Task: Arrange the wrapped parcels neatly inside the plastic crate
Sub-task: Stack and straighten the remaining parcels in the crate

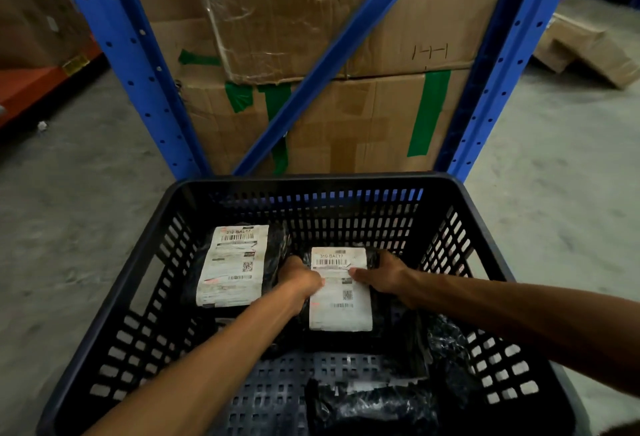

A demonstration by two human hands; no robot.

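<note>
A black slotted plastic crate (311, 182) stands on the floor in front of me. Inside, at the back left, lies a black-wrapped parcel with a white shipping label (230, 264). Beside it, in the middle, sits a second labelled parcel (341, 300). My left hand (299, 279) grips its left edge and my right hand (384, 276) grips its right edge, thumbs on the label. Another black-wrapped parcel (370, 404) lies near the front right of the crate, and more black wrapping (446, 342) rests along the right wall.
Right behind the crate rises a blue steel rack (138, 65) with a diagonal brace, holding large taped cardboard boxes (346, 113). Grey concrete floor (69, 210) lies on both sides. Flattened cardboard (588, 51) lies at the far right, an orange shelf beam (31, 85) at the left.
</note>
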